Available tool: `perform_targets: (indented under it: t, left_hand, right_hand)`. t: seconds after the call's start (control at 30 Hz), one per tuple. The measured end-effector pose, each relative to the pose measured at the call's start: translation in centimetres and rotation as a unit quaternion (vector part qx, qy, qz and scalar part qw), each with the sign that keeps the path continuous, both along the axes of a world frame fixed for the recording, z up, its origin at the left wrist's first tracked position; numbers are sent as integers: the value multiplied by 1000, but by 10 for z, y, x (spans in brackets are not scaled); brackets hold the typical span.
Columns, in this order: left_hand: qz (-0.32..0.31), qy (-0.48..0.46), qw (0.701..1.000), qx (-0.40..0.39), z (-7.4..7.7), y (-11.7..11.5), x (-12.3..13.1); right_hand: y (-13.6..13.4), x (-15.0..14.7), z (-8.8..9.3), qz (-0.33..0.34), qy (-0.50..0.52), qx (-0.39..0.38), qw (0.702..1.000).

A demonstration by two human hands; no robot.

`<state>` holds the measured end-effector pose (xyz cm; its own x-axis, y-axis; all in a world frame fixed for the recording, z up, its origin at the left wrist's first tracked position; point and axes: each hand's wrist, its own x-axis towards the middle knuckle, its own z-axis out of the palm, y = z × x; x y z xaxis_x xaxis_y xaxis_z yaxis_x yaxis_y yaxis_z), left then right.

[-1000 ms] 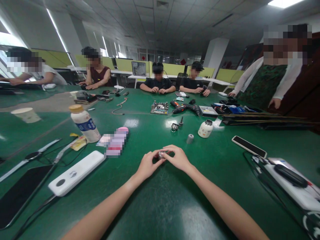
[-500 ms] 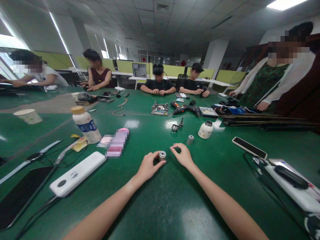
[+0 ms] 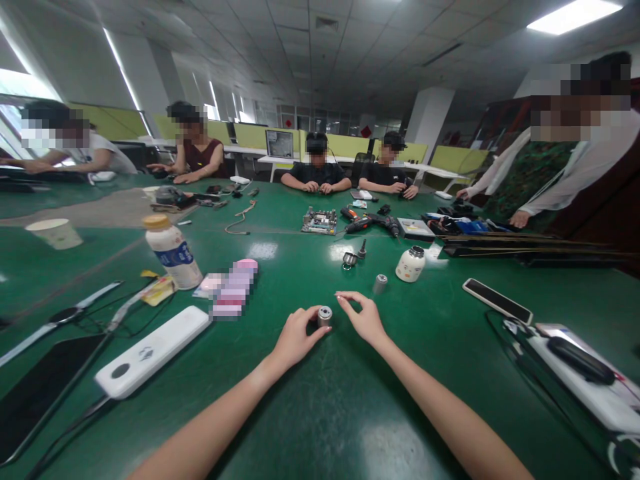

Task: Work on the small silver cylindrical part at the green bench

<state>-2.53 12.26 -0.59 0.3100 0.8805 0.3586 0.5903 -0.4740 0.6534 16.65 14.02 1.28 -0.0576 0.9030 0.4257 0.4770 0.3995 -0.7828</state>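
Note:
My left hand (image 3: 300,337) holds a small silver metal cylinder (image 3: 325,315) upright on the green table, thumb and fingers around its sides. The cylinder's top has a dark centre and small marks around it. Just right of it and slightly above, my right hand (image 3: 364,317) has its thumb and forefinger tips pinched together. Whether something tiny sits between those tips cannot be made out. Beyond the right hand stands a second silver cylinder (image 3: 381,284). Farther back lie a ring-shaped metal part (image 3: 349,259) and a dark bit-like metal piece (image 3: 362,249).
To the right are a white jar (image 3: 411,265) and a phone (image 3: 497,300). A milk bottle (image 3: 173,252) and a white power bank-like device (image 3: 153,352) are at left. Farther off are a circuit board (image 3: 319,221) and power drill (image 3: 373,222). Several people surround the table.
My right hand has moved slightly left, closer to the cylinder, with its fingertips nearer together. My left hand keeps its hold on the cylinder.

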Motion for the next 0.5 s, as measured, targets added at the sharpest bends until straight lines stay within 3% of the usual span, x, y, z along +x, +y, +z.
perform_targets:
  t: [0.17,0.5]
  left_hand:
    - [-8,-1,1000,4,1,0,0]
    - [-10,6,1000,7,1,0,1]
  right_hand:
    - [-15,-18,11,81,-16,8,997]
    - [-13,-21,1,59,-4,1,998]
